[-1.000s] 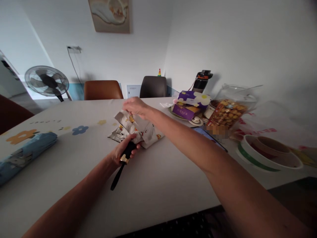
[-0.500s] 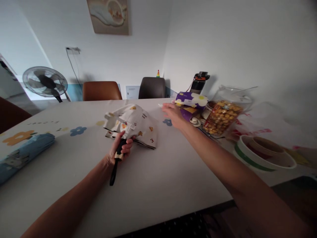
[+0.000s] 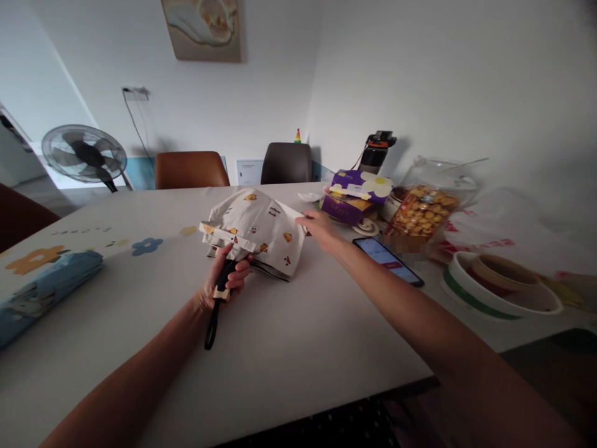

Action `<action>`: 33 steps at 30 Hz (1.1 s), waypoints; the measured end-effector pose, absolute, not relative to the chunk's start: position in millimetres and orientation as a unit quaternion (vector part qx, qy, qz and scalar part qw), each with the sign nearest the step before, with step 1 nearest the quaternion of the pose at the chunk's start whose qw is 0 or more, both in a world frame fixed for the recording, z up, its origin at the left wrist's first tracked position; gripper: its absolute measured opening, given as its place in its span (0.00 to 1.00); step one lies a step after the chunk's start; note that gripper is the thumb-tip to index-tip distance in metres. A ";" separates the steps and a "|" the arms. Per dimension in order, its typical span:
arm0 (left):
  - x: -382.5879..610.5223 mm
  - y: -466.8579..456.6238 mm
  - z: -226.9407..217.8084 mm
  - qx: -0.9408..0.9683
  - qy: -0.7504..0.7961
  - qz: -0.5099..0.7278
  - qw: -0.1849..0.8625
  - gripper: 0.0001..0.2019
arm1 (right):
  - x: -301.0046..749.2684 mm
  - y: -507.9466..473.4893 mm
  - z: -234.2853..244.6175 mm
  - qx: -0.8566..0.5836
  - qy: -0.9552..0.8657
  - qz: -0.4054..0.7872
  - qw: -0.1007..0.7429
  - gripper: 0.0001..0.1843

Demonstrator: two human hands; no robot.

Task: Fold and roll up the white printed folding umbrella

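Observation:
A white umbrella (image 3: 261, 227) with small yellow and red prints lies loosely folded on the table, its fabric bunched and its strap lying across the front. Wrapped round its black and wooden handle is my left hand (image 3: 228, 274); a black wrist loop hangs below. My right hand (image 3: 317, 227) pinches the right edge of the umbrella's fabric and draws it outward. A blue folded umbrella (image 3: 51, 289) rests at the table's left side.
Along the right stand a purple tissue box (image 3: 359, 193), a dark bottle (image 3: 375, 152), a jar of snacks (image 3: 424, 208), a phone (image 3: 389, 261) and a white-and-green bowl (image 3: 476, 292). Chairs (image 3: 192, 169) line the far edge of the white table (image 3: 289, 348); a fan (image 3: 84, 152) stands beyond.
My right hand has come down and left onto the umbrella and taken hold of its fabric edge. The fabric is pulled wider to the right. My left hand keeps the handle.

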State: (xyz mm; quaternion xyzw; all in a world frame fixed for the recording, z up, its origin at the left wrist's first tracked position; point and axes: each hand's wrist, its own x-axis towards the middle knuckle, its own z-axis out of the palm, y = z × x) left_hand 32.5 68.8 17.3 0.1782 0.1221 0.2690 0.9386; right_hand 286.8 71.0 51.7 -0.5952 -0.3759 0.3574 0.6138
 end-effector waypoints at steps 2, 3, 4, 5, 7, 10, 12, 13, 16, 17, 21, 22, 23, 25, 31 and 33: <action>32.7 70.0 16.8 0.185 0.127 0.263 0.938 0.22 | 282.6 71.2 59.5 -0.652 -0.429 0.255 0.571 0.06; 32.9 70.3 16.8 0.191 0.128 0.259 0.938 0.22 | 280.9 71.8 63.5 -0.668 -0.443 0.221 0.555 0.08; 33.2 70.3 17.2 0.197 0.129 0.257 0.937 0.23 | 279.9 72.8 67.3 -0.677 -0.449 0.205 0.545 0.10; 33.5 70.0 17.8 0.203 0.131 0.255 0.936 0.23 | 279.4 74.1 70.6 -0.686 -0.455 0.190 0.534 0.11; 34.5 68.9 19.4 0.212 0.140 0.255 0.933 0.23 | 279.5 76.5 75.5 -0.703 -0.482 0.133 0.506 0.13; 36.5 67.2 21.2 0.228 0.168 0.255 0.925 0.24 | 274.7 75.5 80.1 -0.693 -0.545 0.035 0.470 0.17; 37.5 66.9 21.2 0.238 0.186 0.250 0.920 0.24 | 263.2 70.0 82.9 -0.667 -0.594 0.048 0.448 0.10; 37.8 66.9 20.9 0.242 0.192 0.247 0.918 0.24 | 254.9 66.1 84.3 -0.655 -0.617 0.082 0.428 0.06; 38.2 67.5 19.4 0.248 0.203 0.238 0.917 0.23 | 226.8 53.4 86.7 -0.634 -0.654 0.223 0.348 0.10; 38.3 67.5 19.0 0.249 0.205 0.235 0.917 0.22 | 218.9 50.0 86.7 -0.629 -0.656 0.261 0.325 0.13; 39.0 66.4 19.4 0.257 0.210 0.235 0.914 0.20 | 204.6 45.6 85.3 -0.601 -0.666 0.362 0.253 0.13; 39.4 66.0 19.8 0.260 0.213 0.238 0.911 0.21 | 204.5 46.7 86.2 -0.598 -0.664 0.377 0.241 0.11; 39.7 65.7 19.9 0.263 0.218 0.240 0.909 0.21 | 204.7 48.4 88.2 -0.598 -0.662 0.387 0.234 0.10; 40.4 65.6 19.7 0.264 0.227 0.242 0.906 0.21 | 203.1 52.8 96.0 -0.602 -0.659 0.391 0.224 0.10; 40.8 67.2 16.6 0.264 0.228 0.230 0.909 0.20 | 169.0 59.8 139.0 -0.433 -0.682 0.468 0.359 0.04; 40.6 67.4 16.8 0.263 0.230 0.224 0.910 0.19 | 160.8 58.8 149.8 -0.347 -0.683 0.487 0.419 0.11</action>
